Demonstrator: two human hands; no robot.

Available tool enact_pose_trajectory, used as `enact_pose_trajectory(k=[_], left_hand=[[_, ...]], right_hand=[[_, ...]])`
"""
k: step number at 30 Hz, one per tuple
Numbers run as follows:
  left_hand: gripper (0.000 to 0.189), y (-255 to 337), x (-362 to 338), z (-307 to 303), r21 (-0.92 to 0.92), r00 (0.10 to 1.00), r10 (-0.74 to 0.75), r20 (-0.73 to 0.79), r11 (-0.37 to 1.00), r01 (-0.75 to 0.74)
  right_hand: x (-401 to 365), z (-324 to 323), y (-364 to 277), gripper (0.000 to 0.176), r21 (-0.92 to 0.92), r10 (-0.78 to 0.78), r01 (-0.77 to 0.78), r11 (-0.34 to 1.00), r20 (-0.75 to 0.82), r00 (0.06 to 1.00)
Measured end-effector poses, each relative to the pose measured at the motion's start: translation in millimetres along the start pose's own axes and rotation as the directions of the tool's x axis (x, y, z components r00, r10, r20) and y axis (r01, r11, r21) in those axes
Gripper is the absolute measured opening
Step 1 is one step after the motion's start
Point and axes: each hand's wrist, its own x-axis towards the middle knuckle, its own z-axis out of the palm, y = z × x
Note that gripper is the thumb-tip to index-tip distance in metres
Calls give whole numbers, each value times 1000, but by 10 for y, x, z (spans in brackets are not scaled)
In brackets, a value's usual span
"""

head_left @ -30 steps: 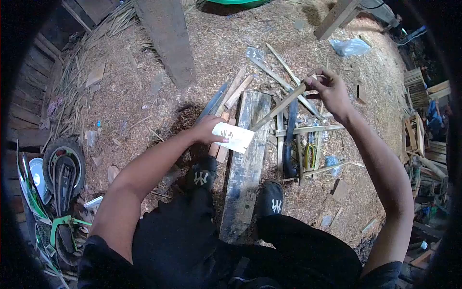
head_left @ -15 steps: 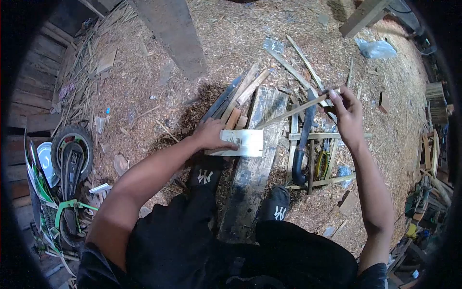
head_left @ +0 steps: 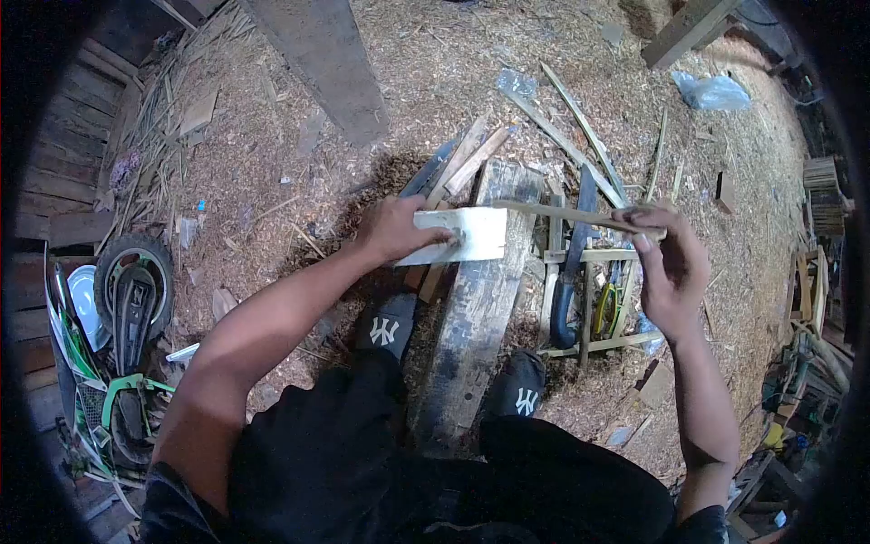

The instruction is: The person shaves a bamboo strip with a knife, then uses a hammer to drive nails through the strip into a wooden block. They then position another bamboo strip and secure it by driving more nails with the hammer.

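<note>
My left hand (head_left: 396, 231) is closed on a flat white rectangular piece (head_left: 478, 233), thumb across its upper face. The piece is held over a long worn wooden beam (head_left: 471, 335) running between my feet. My right hand (head_left: 669, 258) pinches one end of a thin wooden strip (head_left: 562, 213). The strip's other end reaches left to the upper right corner of the white piece. Below the strip, a machete with a black handle (head_left: 564, 313) lies across a small frame of wooden strips (head_left: 603, 345). Green-and-yellow pliers (head_left: 605, 308) rest inside that frame.
Wood shavings cover the ground (head_left: 435, 72). Loose wooden strips (head_left: 584, 118) lie beyond the beam, and a wooden post (head_left: 317, 68) stands at the upper left. A small motorbike (head_left: 127, 363) is at left. A plastic bag (head_left: 711, 92) lies at the upper right.
My left hand has moved the white piece slightly away from me. My right hand has come lower and nearer, turning the strip from a steep slant to almost level.
</note>
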Motion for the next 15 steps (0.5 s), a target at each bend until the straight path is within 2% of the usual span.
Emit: enact_pose_trajectory(k=[1,2,3,4,5,7,8,9,10,11,12,13,15], left_hand=[[64,14,33,-16,-26,998,30,-63,999,-31],[56,-16,89,45,-20,989,45,-138,999,-49],[56,-23,130,82,-22,989,45,-144,999,-49],[55,-14,161,103,-26,985,40,-170,999,-45],[54,-23,180,116,-31,980,34,-195,999,-41],[53,-25,162,106,-27,976,66,-205,997,-73],[52,-21,148,109,-20,972,102,-211,994,-108],[52,8,121,95,-21,972,102,-210,994,-109],[50,44,88,82,-26,971,86,-222,995,-94],[49,76,70,72,-31,970,69,-233,996,-78],[49,90,81,76,-29,970,70,-232,996,-79],[48,105,102,73,-31,956,70,-284,996,-82],[48,132,140,63,-35,939,69,-337,996,-86]], right_hand=[[-48,7,-57,13,-4,-5,5,1000,1,1000],[-116,31,-126,12,43,124,-123,991,-17,992],[-186,52,-181,12,94,252,-249,964,-29,967],[-246,70,-210,13,-45,204,-207,977,-49,978],[-293,91,-262,13,-46,200,-202,978,-48,979],[-388,137,-365,17,-83,337,-347,934,-107,935],[-479,97,-343,31,-126,340,-345,930,-56,939],[-502,104,-436,31,-127,341,-346,930,-56,938],[-493,128,-581,35,63,557,-554,830,-35,830],[-497,169,-684,41,241,734,-718,653,31,678],[-526,222,-717,47,337,754,-737,586,106,648],[-556,281,-740,47,338,755,-737,585,104,648],[-632,384,-732,45,331,829,-855,400,266,491]])
